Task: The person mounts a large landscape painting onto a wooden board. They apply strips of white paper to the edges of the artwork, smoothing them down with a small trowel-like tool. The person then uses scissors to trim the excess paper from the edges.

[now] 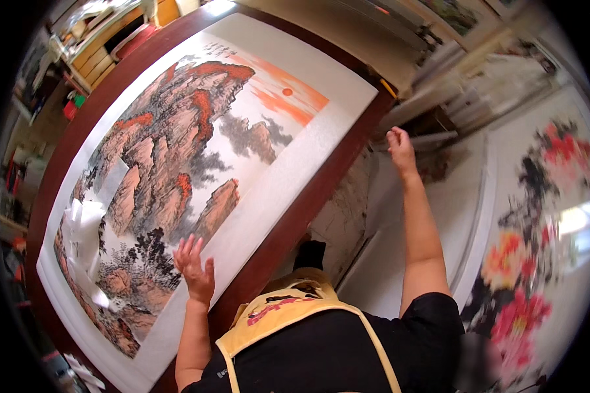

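A large landscape painting (170, 157) of reddish-brown cliffs and an orange sun lies on white backing paper (295, 177). My left hand (195, 267) is open, fingers spread, at the painting's near edge; I cannot tell whether it touches the paper. A shiny, wrinkled patch (85, 236) shows toward the painting's left end. My right hand (401, 145) is out beyond the table's right edge, fingers curled closed. What it holds, if anything, is too small to make out. A pale strip (432, 139) lies close by it.
The dark red table (268, 252) stands in front of me. At right, a flower painting (517, 262) lies under a glossy surface. Pale rolls or sheets (458, 92) are piled beyond my right hand. Wooden drawers (95, 62) stand at the far left.
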The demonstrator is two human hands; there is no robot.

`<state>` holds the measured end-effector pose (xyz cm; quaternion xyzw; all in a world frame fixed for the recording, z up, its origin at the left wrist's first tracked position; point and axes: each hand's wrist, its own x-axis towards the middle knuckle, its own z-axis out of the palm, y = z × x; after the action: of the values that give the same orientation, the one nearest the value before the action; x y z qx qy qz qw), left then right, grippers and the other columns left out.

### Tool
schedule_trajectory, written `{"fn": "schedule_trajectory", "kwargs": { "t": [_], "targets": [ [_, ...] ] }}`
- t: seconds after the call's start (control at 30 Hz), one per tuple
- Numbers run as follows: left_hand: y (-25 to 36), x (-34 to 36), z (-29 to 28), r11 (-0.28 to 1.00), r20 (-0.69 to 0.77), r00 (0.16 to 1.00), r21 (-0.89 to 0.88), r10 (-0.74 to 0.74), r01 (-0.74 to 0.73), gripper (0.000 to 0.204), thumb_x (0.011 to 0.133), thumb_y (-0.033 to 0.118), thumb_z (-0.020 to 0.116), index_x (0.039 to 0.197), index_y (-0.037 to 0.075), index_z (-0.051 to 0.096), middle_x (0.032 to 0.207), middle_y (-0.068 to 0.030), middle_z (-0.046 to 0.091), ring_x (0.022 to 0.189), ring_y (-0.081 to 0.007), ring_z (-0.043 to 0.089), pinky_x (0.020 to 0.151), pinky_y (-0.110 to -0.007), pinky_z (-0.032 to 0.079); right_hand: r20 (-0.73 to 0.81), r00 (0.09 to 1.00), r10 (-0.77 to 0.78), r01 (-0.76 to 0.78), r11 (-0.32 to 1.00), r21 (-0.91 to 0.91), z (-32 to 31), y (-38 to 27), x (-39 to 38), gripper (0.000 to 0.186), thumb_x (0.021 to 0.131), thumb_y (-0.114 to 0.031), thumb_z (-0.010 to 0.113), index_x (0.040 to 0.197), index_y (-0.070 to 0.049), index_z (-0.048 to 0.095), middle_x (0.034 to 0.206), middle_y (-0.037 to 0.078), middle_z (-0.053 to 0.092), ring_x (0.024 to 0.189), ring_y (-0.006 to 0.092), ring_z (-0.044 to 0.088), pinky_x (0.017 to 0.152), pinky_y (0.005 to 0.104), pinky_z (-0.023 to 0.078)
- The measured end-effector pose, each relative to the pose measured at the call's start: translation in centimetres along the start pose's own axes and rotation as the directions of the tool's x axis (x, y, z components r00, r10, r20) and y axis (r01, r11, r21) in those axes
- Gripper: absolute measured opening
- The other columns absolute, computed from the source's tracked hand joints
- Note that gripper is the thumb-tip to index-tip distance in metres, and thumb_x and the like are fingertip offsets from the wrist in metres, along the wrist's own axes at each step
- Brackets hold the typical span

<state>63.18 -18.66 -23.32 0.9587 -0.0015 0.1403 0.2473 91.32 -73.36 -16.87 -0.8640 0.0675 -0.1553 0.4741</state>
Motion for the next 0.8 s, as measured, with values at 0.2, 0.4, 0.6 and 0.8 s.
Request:
{"fn": "schedule_trajectory", "kwargs": {
  "t": [0.2, 0.4, 0.6, 0.8],
  "targets": [
    [5.6, -2.1, 3.7, 0.869, -0.201, 0.855, 0.032, -0.478, 0.493, 0.039, 0.097, 0.024, 0.056, 0.13, 0.004, 0.059, 0.143, -0.0142, 0.049, 0.138, -0.0369, 0.037, 0.116, -0.049, 0.024, -0.13, 0.88, -0.457, 0.345, 0.803, -0.486, 3.5, 13.3, 25.2, 0.051, 0.094, -0.036, 0.065, 0.122, 0.006, 0.059, 0.113, 0.032, 0.063, 0.11, 0.0448, 0.059, 0.097, 0.0498, 0.045],
    [14.0, -1.1, 5.2, 0.755, -0.309, 0.753, 0.141, -0.581, 0.641, 0.039, 0.087, 0.018, 0.066, 0.125, 0.009, 0.061, 0.135, -0.012, 0.054, 0.13, -0.0369, 0.045, 0.111, -0.049, 0.031, 0.204, 0.977, 0.061, 0.132, 0.58, -0.804, 6.7, 20.6, 34.1, 0.051, 0.09, -0.032, 0.065, 0.12, 0.009, 0.063, 0.125, 0.031, 0.061, 0.112, 0.0446, 0.062, 0.092, 0.051, 0.051],
    [17.3, -0.1, 7.7, 0.737, -0.346, 0.725, 0.124, -0.595, 0.664, 0.035, 0.09, 0.023, 0.066, 0.122, 0.01, 0.062, 0.133, -0.0105, 0.056, 0.13, -0.0357, 0.045, 0.11, -0.048, 0.033, 0.237, 0.97, -0.053, 0.222, 0.593, -0.774, 4.1, 18.2, 33.1, 0.035, 0.095, -0.018, 0.055, 0.112, 0.012, 0.061, 0.113, 0.032, 0.065, 0.104, 0.0456, 0.063, 0.088, 0.0505, 0.051],
    [18.3, -4.7, 6.4, 0.72, -0.394, 0.688, 0.088, -0.61, 0.688, 0.036, 0.093, 0.026, 0.065, 0.125, 0.012, 0.06, 0.136, -0.0092, 0.053, 0.133, -0.0341, 0.043, 0.113, -0.05, 0.029, 0.082, 0.942, -0.326, 0.313, 0.762, -0.568, 4.5, 11.3, 21.6, 0.037, 0.098, -0.016, 0.048, 0.12, 0.012, 0.057, 0.117, 0.034, 0.062, 0.108, 0.047, 0.06, 0.09, 0.0507, 0.049]
  ]
}}
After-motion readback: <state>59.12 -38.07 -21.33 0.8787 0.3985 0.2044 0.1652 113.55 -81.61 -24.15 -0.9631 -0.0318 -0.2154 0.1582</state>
